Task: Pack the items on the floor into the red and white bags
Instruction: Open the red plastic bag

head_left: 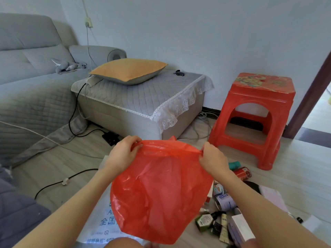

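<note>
Red plastic bag (161,194) hung in the air above the floor (71,167), stretched between both hands. The left hand (123,154) pinched the bag's upper left edge with curled fingers (138,145); the right hand (213,158) pinched the upper right edge likewise. Under the bag lay a white printed bag (103,221). Bottles, cans and boxes (223,212) lay at right, near a red stool (254,120) farther back.

We see a translucent red bag (161,190), a white bag (100,222) printed with blue characters, a red stool (254,119) with a floral top, an orange pillow (129,70), a grey quilted sofa (32,83) and a red can (242,173).
</note>
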A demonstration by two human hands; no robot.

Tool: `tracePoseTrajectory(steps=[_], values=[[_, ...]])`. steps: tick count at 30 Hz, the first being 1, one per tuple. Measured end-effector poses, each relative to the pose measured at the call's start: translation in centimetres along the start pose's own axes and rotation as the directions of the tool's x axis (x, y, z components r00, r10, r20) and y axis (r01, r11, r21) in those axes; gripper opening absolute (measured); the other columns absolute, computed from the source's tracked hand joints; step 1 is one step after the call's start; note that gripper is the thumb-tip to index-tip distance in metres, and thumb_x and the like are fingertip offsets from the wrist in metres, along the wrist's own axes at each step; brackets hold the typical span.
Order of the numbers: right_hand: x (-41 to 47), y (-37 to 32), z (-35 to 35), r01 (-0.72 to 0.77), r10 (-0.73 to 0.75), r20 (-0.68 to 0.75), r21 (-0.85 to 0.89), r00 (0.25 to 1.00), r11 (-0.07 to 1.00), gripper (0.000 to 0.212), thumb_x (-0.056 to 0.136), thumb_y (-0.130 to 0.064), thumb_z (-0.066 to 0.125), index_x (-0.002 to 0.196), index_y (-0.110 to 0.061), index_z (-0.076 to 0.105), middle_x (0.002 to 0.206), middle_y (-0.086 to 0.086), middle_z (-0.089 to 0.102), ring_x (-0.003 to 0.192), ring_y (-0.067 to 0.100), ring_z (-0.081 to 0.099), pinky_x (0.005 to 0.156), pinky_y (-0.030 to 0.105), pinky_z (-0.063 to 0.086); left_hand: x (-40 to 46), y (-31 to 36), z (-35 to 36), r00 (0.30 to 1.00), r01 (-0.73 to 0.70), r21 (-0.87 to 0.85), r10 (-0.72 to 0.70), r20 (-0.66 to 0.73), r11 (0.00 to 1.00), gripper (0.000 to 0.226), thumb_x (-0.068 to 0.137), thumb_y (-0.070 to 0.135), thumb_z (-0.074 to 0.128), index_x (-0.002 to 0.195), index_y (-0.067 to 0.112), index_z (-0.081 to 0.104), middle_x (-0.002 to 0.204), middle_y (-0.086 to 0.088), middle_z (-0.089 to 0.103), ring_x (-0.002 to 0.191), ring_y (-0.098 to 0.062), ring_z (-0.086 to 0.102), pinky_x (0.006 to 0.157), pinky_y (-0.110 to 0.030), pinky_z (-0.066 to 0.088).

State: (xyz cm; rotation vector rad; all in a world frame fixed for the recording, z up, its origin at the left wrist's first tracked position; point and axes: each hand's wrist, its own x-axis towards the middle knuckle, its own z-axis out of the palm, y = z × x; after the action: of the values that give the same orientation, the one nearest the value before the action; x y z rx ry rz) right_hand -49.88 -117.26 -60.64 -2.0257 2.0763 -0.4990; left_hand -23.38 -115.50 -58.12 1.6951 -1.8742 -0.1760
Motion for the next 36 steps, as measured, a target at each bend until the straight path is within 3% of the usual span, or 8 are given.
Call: tracePoseTrajectory(steps=[7, 14, 23, 26, 28, 31, 33, 36], values=[[4.1, 1.7, 5.0, 0.019, -0.013, 0.088, -0.061, 0.996, 0.998, 0.011, 0.084, -0.01, 0.046, 0.094, -0.008, 0.041, 0.104, 0.021, 0.06, 0.096, 0.037, 0.059, 0.072, 0.039, 0.044, 4.1, -2.3, 5.3, 0.993, -0.096, 0.149, 0.104, -0.047, 0.984, 0.018, 0.092, 0.023, 0.052, 0.103, 0.014, 0.064, 0.099, -0.005, 0.059, 0.094, -0.028, 0.059, 0.075, -0.041, 0.05], [7.7, 4.1, 13.7, -0.155, 0.142, 0.262, 0.029, 0.955, 0.988, 0.02, 0.085, -0.011, 0.047, 0.103, -0.005, 0.055, 0.107, 0.018, 0.062, 0.1, 0.035, 0.057, 0.074, 0.034, 0.041, 6.8, -6.8, 13.2, 0.962, -0.269, 0.351, 0.272, 0.041, 0.897, 0.032, 0.083, 0.027, 0.039, 0.086, 0.012, 0.067, 0.074, -0.008, 0.06, 0.064, -0.03, 0.062, 0.047, -0.034, 0.048], [9.3, 5.0, 20.5, -0.404, 0.317, 0.314, 0.271, 0.895, 0.874, 0.025, 0.078, 0.0, 0.047, 0.1, -0.003, 0.059, 0.098, 0.02, 0.065, 0.091, 0.036, 0.061, 0.077, 0.038, 0.05, 2.1, -8.9, 19.8, 0.899, -0.345, 0.341, 0.413, -0.149, 0.875, 0.028, 0.08, 0.006, 0.054, 0.106, 0.014, 0.049, 0.107, -0.006, 0.044, 0.089, -0.027, 0.043, 0.074, -0.038, 0.033], [9.2, 5.5, 20.7, -0.413, 0.328, 0.31, 0.268, 0.893, 0.871, 0.023, 0.078, -0.002, 0.047, 0.094, -0.004, 0.062, 0.09, 0.02, 0.067, 0.087, 0.034, 0.063, 0.072, 0.03, 0.046, -3.5, -9.5, 22.5, 0.939, -0.341, 0.174, 0.342, 0.029, 0.924, 0.026, 0.084, 0.019, 0.047, 0.109, 0.014, 0.05, 0.108, -0.007, 0.055, 0.095, -0.026, 0.052, 0.08, -0.036, 0.039], [9.0, 5.5, 20.5, -0.448, 0.348, 0.333, 0.297, 0.876, 0.843, 0.023, 0.078, -0.001, 0.045, 0.091, -0.002, 0.064, 0.082, 0.019, 0.067, 0.075, 0.032, 0.065, 0.064, 0.027, 0.051, -5.8, -9.5, 24.7, 0.941, -0.188, 0.088, 0.154, 0.301, 0.978, 0.05, 0.084, 0.041, 0.044, 0.125, 0.013, 0.045, 0.121, -0.01, 0.056, 0.108, -0.027, 0.055, 0.088, -0.036, 0.048], [8.5, 5.2, 20.1, -0.491, 0.362, 0.375, 0.346, 0.853, 0.799, 0.023, 0.08, 0.001, 0.044, 0.088, -0.001, 0.065, 0.067, 0.013, 0.062, 0.042, 0.016, 0.059, 0.037, 0.013, 0.044, -6.8, -8.7, 27.7, 0.782, 0.025, 0.035, -0.041, 0.621, 0.999, 0.098, 0.074, 0.066, 0.048, 0.147, 0.012, 0.012, 0.151, -0.011, 0.025, 0.133, -0.027, 0.036, 0.105, -0.036, 0.037], [8.3, 5.1, 20.0, -0.498, 0.364, 0.381, 0.352, 0.85, 0.793, 0.023, 0.081, 0.001, 0.044, 0.084, -0.002, 0.066, 0.056, 0.007, 0.058, 0.028, 0.007, 0.052, 0.033, 0.01, 0.039, -6.6, -8.1, 29.0, 0.713, 0.07, 0.013, -0.059, 0.698, 0.997, 0.086, 0.083, 0.05, 0.055, 0.147, 0.017, 0.01, 0.151, -0.008, 0.026, 0.134, -0.025, 0.034, 0.107, -0.032, 0.033], [8.2, 4.9, 19.9, -0.509, 0.379, 0.374, 0.362, 0.847, 0.781, 0.026, 0.082, 0.002, 0.043, 0.087, -0.004, 0.067, 0.054, 0.006, 0.058, 0.035, 0.01, 0.055, 0.035, 0.011, 0.042, -6.2, -7.8, 30.0, 0.663, 0.006, -0.048, 0.032, 0.748, 0.999, 0.045, 0.088, 0.022, 0.045, 0.134, 0.02, 0.043, 0.129, -0.012, 0.056, 0.117, -0.03, 0.053, 0.093, -0.036, 0.043]])
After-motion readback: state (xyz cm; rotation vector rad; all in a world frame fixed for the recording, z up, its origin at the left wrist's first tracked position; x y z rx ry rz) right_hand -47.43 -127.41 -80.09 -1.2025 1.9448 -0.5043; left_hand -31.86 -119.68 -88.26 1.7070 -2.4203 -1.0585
